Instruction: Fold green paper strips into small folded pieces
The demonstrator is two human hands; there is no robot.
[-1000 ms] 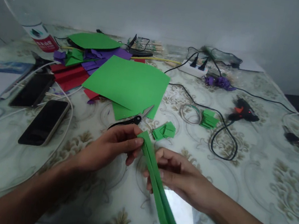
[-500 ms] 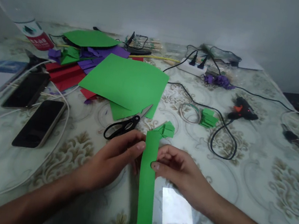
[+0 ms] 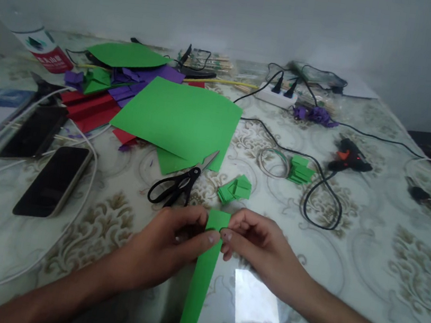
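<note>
A long green paper strip point(image 3: 200, 282) hangs toward the table's front edge, its upper end pinched between both hands. My left hand point(image 3: 175, 244) is closed on its left edge, thumb across the front. On the opposite edge my right hand point(image 3: 254, 242) pinches the strip with thumb and fingers. Just beyond the strip's top lies a small bundle of folded green paper pieces point(image 3: 234, 188). Black-handled scissors point(image 3: 180, 180) rest to the left of that bundle, blades partly over a green paper sheet point(image 3: 181, 116).
Two phones point(image 3: 52, 181) and a white cable point(image 3: 90, 181) lie at left near a bottle point(image 3: 41, 43). At right are a black glue gun point(image 3: 350, 156), its looped cord, a tape ring point(image 3: 273, 163) and more folded green paper point(image 3: 300, 171). A power strip point(image 3: 276, 96) sits behind.
The strip's top end has come down toward me, uncovering the folded green bundle behind it. My left thumb has moved further across the strip, and the strip's lower end has swung left.
</note>
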